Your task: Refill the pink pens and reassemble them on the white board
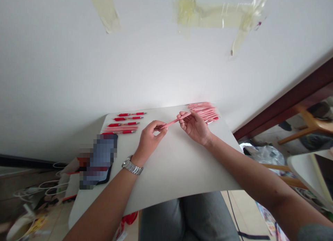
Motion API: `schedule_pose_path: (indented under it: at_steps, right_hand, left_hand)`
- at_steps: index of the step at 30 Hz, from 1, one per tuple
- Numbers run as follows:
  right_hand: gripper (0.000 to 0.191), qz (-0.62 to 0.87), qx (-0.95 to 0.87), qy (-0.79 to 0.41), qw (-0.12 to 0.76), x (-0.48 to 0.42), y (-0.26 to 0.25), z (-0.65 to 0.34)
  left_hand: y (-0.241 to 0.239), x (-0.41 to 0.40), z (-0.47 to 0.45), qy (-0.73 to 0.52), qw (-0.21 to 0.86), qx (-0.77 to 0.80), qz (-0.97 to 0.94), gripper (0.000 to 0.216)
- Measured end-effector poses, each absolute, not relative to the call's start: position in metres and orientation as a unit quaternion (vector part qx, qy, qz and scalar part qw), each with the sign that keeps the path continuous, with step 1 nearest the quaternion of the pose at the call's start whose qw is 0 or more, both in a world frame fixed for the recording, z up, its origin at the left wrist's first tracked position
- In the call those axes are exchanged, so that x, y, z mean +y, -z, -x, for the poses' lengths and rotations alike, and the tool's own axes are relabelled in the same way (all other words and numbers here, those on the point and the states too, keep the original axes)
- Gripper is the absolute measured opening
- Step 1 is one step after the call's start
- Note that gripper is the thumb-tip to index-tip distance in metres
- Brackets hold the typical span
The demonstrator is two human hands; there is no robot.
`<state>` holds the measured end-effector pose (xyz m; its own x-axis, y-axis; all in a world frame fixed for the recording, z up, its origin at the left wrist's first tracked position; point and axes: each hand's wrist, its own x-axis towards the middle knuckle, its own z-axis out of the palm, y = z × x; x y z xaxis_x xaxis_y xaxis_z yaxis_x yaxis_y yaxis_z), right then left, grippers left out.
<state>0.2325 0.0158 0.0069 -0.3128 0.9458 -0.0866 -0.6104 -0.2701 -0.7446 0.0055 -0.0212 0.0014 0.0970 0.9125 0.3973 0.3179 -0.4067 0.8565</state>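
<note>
A pink pen (174,121) is held over the white table (177,164) between both hands. My left hand (151,138), with a metal watch on the wrist, pinches the pen's near left end. My right hand (194,127) grips the pen's far end with curled fingers. A pile of pink pens (205,110) lies just behind my right hand. To the left lies a row of several red-tipped pens (125,123), apart from both hands.
A phone (100,161) with a blurred screen rests on the table's left side. Cables and clutter (39,192) lie on the floor at the left. A wooden chair (309,124) and plastic bags (265,154) stand at the right. The white wall rises behind the table.
</note>
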Motion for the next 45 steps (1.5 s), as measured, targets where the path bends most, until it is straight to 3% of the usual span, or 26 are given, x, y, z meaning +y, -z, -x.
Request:
schedule_pose_path:
  at_steps: [8,16,26,31,37,45]
  right_hand:
    - [0.053,0.249,-0.319,-0.763,0.504,0.013,-0.011,-0.235]
    - [0.034,0.277,-0.398,-0.724,0.491,0.002,-0.009,-0.225]
    - [0.040,0.318,-0.468,-0.640,0.520,0.005,-0.012,-0.231]
    - [0.048,0.356,-0.671,-0.501,0.416,-0.004,-0.023,-0.239]
    - [0.041,0.335,-0.858,-0.232,0.311,-0.007,-0.020,-0.238]
    - [0.034,0.311,-0.896,-0.129,0.289,-0.006,-0.012,-0.237]
  left_hand:
    - [-0.004,-0.022,-0.004,-0.492,0.290,0.456,-0.682,0.015]
    - [-0.003,-0.023,-0.007,-0.493,0.261,0.451,-0.697,0.014]
    - [-0.015,-0.031,-0.010,-0.484,0.328,0.432,-0.687,0.030]
    - [-0.011,-0.028,-0.009,-0.500,0.349,0.445,-0.656,0.033]
    - [-0.006,-0.026,-0.010,-0.515,0.379,0.404,-0.654,0.034]
    - [-0.006,-0.026,-0.011,-0.524,0.412,0.406,-0.626,0.028]
